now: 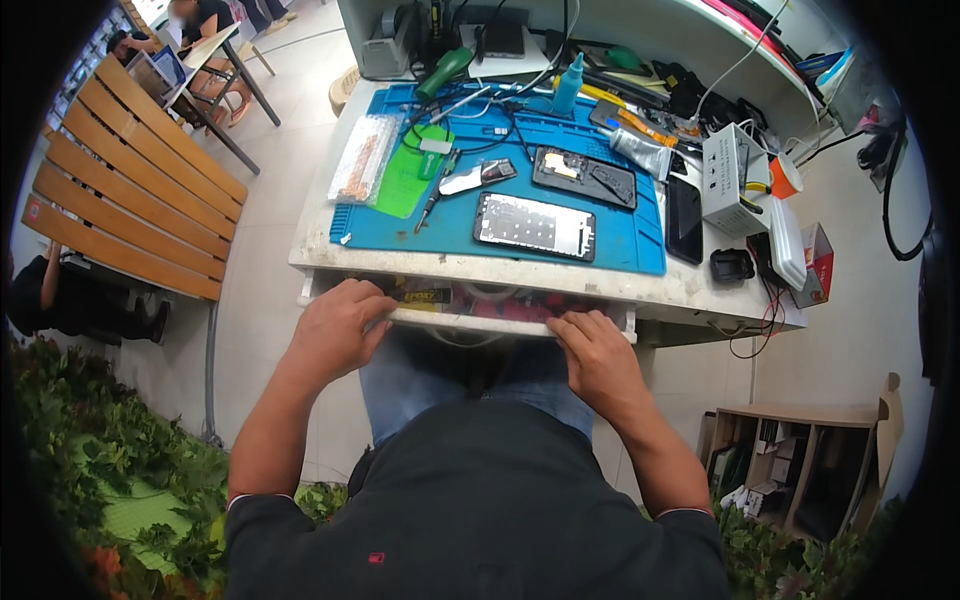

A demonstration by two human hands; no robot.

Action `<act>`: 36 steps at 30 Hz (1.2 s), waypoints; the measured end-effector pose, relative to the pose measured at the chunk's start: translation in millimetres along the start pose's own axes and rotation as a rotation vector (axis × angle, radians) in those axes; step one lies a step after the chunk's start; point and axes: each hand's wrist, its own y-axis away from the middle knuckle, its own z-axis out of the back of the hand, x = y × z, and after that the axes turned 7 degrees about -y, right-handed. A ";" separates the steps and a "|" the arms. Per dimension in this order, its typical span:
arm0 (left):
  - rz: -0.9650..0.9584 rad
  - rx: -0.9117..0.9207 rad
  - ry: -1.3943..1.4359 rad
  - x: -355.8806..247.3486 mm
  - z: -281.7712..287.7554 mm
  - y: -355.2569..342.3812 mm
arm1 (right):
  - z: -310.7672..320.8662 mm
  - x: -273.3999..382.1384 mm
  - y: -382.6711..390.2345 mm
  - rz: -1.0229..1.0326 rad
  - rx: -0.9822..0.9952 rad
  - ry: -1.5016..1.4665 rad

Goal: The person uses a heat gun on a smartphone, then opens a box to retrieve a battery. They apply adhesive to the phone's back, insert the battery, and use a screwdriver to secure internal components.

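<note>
A shallow white drawer [468, 322] is pulled partway out from under the workbench. My left hand [340, 332] curls its fingers over the drawer's front edge near the left end. Toward the right end, my right hand [601, 358] grips the same edge. Inside the gap lie a yellow-and-black packet [424, 296] and pinkish items that are hard to make out. Above the drawer, a blue repair mat [405, 238] carries a silver phone frame [535, 227], an opened phone [584, 178] and a slim screwdriver [434, 203].
Bubble wrap [364, 160] and a green sheet [405, 180] lie on the mat's left. A blue bottle [568, 85] stands at the back among cables. To the right are a black phone [684, 222] and a white box [735, 180]. A slatted wooden bench [140, 180] stands left.
</note>
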 end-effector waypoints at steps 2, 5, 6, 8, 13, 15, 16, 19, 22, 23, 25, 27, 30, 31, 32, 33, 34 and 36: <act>-0.039 0.030 0.034 3.1 4.0 8.7 | 5.1 8.0 9.5 -0.017 0.037 -0.046; -0.069 0.139 0.121 4.8 9.6 18.8 | 11.4 21.8 22.5 -0.051 0.106 -0.110; -0.072 0.179 0.149 5.6 13.3 22.2 | 13.1 26.3 25.5 -0.054 0.130 -0.141; -0.080 0.270 0.213 6.8 19.0 27.4 | 16.5 34.6 33.7 -0.085 0.165 -0.186; -0.011 0.349 0.254 25.3 20.3 28.1 | 20.7 42.6 44.8 -0.127 0.186 -0.279; 0.088 0.295 0.203 31.1 21.4 23.7 | 20.8 40.7 43.1 -0.137 0.190 -0.299; 0.090 0.284 0.165 35.6 19.9 22.4 | 21.0 38.6 40.9 -0.138 0.197 -0.303; 0.092 0.230 0.107 46.0 15.3 18.3 | 25.8 34.9 35.1 -0.173 0.242 -0.296; 0.117 0.209 0.141 49.8 13.9 16.0 | 30.8 33.5 33.1 -0.151 0.248 -0.282; 0.052 0.242 0.194 49.0 18.9 18.3 | 32.3 32.9 33.4 -0.127 0.233 -0.273; 0.039 0.494 0.350 36.5 37.3 16.9 | 35.8 34.2 35.0 -0.138 0.255 -0.300; -0.018 0.639 0.295 20.7 40.5 14.4 | 38.0 36.6 35.0 -0.124 0.246 -0.273; -0.057 0.579 0.094 19.1 20.9 18.8 | 32.6 31.6 37.0 -0.048 0.200 -0.217; -0.075 0.555 0.076 19.1 23.5 16.4 | 30.6 32.1 35.7 -0.018 0.170 -0.206; -0.093 0.531 0.059 19.7 25.3 13.6 | 28.8 31.8 34.1 0.012 0.139 -0.195; -0.082 0.494 0.044 22.5 24.8 9.9 | 25.3 28.7 33.0 0.038 0.102 -0.154; -0.069 0.455 0.029 26.4 23.2 7.7 | 20.0 22.6 29.8 0.066 0.066 -0.112; -0.046 0.350 0.003 29.4 19.3 -2.1 | 7.6 8.5 21.7 0.091 -0.032 -0.030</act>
